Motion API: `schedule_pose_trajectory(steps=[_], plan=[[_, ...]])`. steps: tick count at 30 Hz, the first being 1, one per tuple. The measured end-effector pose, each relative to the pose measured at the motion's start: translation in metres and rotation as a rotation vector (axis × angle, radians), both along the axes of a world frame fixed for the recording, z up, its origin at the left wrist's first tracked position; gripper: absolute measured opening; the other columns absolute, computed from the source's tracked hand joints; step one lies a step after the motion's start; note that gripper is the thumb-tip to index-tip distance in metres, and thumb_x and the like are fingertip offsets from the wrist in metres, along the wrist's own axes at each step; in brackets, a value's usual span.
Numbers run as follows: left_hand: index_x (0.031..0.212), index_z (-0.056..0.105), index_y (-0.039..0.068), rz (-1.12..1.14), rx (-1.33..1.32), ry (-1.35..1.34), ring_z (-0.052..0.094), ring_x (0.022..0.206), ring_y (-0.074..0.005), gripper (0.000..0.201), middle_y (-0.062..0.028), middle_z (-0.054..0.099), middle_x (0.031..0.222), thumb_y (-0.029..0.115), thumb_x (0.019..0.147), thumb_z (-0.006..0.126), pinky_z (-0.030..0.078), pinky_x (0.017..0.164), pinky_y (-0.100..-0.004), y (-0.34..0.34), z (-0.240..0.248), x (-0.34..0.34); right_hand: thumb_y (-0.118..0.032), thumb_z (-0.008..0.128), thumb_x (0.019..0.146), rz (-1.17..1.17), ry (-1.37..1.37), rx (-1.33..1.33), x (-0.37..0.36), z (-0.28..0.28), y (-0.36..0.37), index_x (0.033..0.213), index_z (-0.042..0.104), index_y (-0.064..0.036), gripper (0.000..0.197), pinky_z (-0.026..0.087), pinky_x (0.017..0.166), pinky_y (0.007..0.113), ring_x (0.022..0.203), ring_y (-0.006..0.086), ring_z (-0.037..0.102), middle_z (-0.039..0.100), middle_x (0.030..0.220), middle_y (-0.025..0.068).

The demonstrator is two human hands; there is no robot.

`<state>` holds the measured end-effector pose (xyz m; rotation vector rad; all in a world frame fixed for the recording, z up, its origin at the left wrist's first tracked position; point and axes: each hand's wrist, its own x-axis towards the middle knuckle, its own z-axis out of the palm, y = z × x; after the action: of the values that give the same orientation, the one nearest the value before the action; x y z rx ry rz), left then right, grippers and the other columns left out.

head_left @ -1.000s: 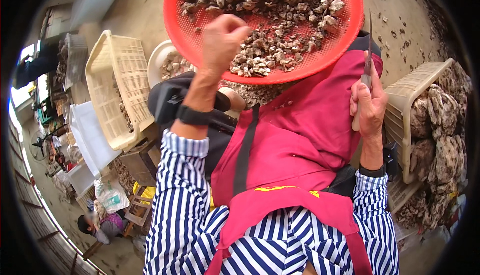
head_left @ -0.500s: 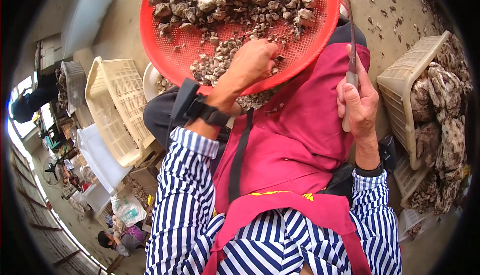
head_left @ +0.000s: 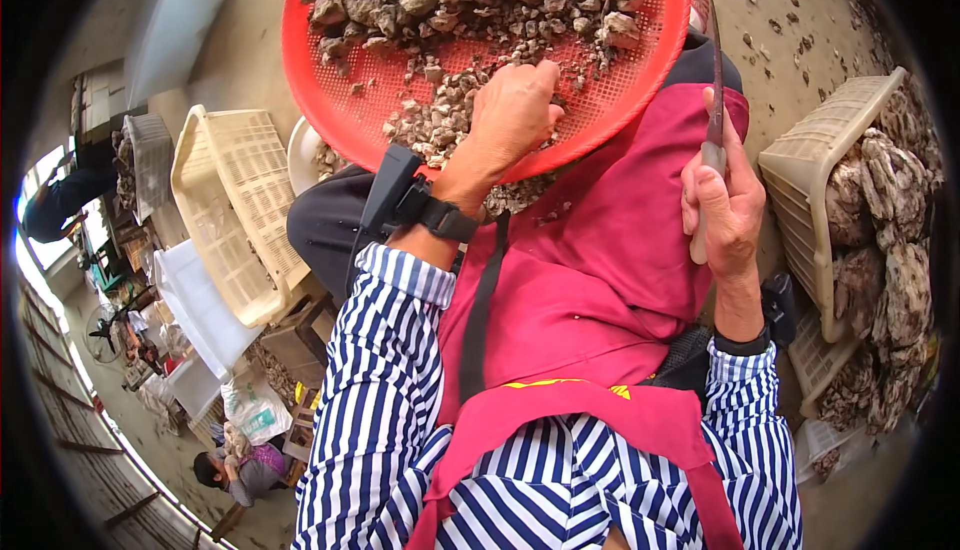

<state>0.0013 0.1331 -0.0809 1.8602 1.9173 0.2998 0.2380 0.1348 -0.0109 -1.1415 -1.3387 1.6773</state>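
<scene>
A round red mesh tray (head_left: 345, 130) lies across my knees, over a magenta apron (head_left: 560, 310). Rough grey-brown chunks (head_left: 430, 5) cover its far part, and smaller crumbly pieces (head_left: 435, 125) are heaped nearer. My left hand (head_left: 512, 115) is over these small pieces, its fingers curled and their tips hidden. Whatever they may hold cannot be made out. To the right of the tray, my right hand (head_left: 725, 212) grips a knife (head_left: 712, 158) by its pale handle. The knife's long, narrow dark blade points away from me.
A cream plastic crate (head_left: 790, 185) at right holds large wrinkled grey-brown lumps (head_left: 885, 220). At left stand an open cream crate (head_left: 240, 200) and a white bin (head_left: 205, 300). Crumbs (head_left: 785, 25) dot the floor. Another person (head_left: 255, 470) sits at lower left.
My left hand has shifted slightly right over the small pieces, its fingers still curled. My right hand, with the knife, has moved slightly right and down.
</scene>
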Motion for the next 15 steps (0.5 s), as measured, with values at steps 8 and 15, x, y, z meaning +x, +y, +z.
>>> schedule_pose_trajectory(steps=[8,15], plan=[[0.089,0.066,0.002,0.283,-0.188,-0.405,0.061,0.069,-0.0189,0.015,-0.0085,0.067,0.081,0.01,0.076,0.066,0.048,0.064,-0.0297,0.0,-0.003,-0.015,-0.011,0.044,0.089,-0.004,0.019,0.03,0.001,-0.003,-0.001,0.139,0.031,0.0017,0.053,0.034,0.043,0.016,0.046,0.0012,0.038,0.044,0.061,-0.0052],[0.093,0.065,0.002,0.602,-0.219,-1.06,0.057,0.062,-0.0071,0.013,-0.0043,0.066,0.078,0.011,0.083,0.065,0.045,0.058,-0.0201,-0.006,0.01,-0.035,-0.017,0.043,0.093,0.042,0.01,0.032,0.003,-0.006,0.0,0.142,0.027,-0.0043,0.053,0.032,0.042,0.014,0.047,0.0013,0.034,0.04,0.062,-0.0043]])
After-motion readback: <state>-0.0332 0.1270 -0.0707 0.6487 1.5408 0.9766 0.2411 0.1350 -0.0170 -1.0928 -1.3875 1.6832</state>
